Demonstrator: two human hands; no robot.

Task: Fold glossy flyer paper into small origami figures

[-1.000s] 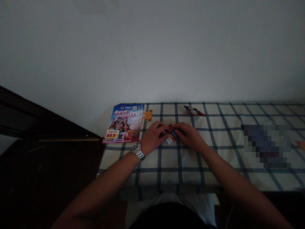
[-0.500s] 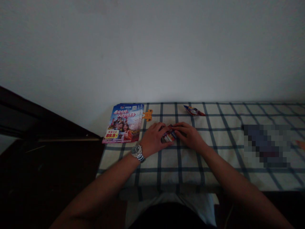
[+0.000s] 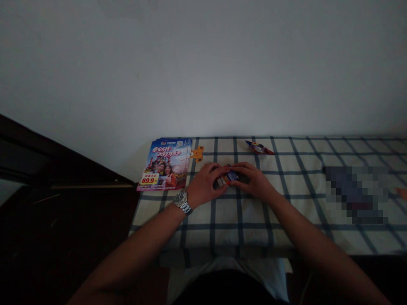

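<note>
On the checked tablecloth, both hands grip a small folded flyer (image 3: 227, 178) printed in blue, red and white. My left hand (image 3: 206, 183), with a metal watch (image 3: 182, 201) at the wrist, holds its left side, thumb in front and fingers behind. Against the right side, my right hand (image 3: 252, 180) pinches the paper with bent fingers. Parts of the flyer are hidden under the fingers. Left of my hands lies a stack of colourful flyers (image 3: 165, 165). A pointed folded paper piece (image 3: 259, 148) rests farther back, apart from my hands.
A blue-and-white checked tablecloth (image 3: 203, 233) covers the table, which meets a pale wall (image 3: 203, 76). An orange bear-shaped item (image 3: 197, 153) sticks out beside the stack. To the right is a blurred-out dark object (image 3: 352, 192); an orange-toned shape (image 3: 402, 193) shows at the right edge.
The folded flyer has shifted and turned slightly between my fingers, showing more of its blue part. My right fingers have moved a little; both hands stay in nearly the same place.
</note>
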